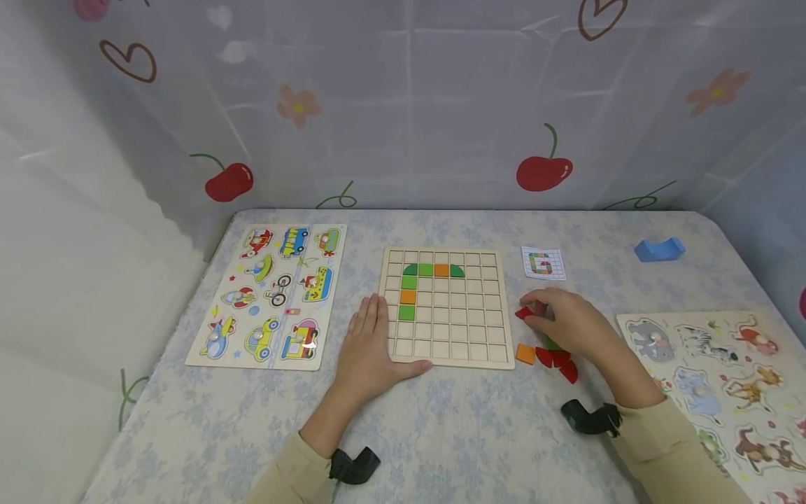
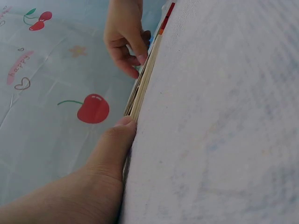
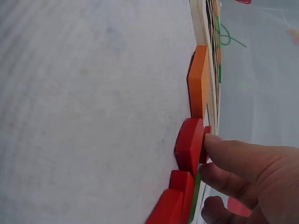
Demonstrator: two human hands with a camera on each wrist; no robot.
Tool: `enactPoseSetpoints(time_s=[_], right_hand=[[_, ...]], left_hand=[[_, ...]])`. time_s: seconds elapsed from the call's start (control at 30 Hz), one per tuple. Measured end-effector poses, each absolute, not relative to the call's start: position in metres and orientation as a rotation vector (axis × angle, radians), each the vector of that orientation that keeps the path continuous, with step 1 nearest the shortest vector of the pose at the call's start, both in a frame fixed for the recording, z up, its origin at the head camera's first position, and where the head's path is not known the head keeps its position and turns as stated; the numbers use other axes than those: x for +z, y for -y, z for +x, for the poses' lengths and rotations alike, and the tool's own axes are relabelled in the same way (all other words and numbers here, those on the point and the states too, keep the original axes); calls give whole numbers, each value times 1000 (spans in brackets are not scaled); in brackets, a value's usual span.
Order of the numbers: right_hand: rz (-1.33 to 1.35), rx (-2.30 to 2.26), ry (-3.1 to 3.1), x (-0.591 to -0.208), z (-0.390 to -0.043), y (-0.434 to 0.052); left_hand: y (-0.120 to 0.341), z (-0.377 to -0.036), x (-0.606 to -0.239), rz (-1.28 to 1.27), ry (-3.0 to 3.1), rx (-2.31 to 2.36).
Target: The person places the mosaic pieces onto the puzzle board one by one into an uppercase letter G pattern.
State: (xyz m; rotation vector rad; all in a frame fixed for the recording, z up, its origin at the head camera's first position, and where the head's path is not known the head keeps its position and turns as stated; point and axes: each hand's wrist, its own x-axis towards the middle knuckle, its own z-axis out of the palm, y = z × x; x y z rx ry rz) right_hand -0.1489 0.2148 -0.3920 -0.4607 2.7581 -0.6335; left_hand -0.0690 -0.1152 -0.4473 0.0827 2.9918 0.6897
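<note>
A square wooden grid board lies mid-table. Near its top left, green and orange blocks form a row and a column, with dark green rounded pieces at the row's ends. My left hand rests flat at the board's left side, fingers straight, thumb along the near edge. Just right of the board, my right hand pinches a small red block between thumb and fingers. Below it lie several red blocks, an orange square block and a green block partly hidden by the hand.
A small pattern card lies beyond my right hand. To the left is a vehicle puzzle board; an animal puzzle board is at the right, partly under my sleeve. A blue curved block sits at the back right.
</note>
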Motion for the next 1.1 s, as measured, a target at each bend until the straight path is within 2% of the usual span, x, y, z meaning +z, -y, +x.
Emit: enactPoseSetpoints(time_s=[1.1], right_hand=[[-445, -780, -2684, -391, -149, -217]], left_hand=[[115, -68, -447, 85, -3005, 718]])
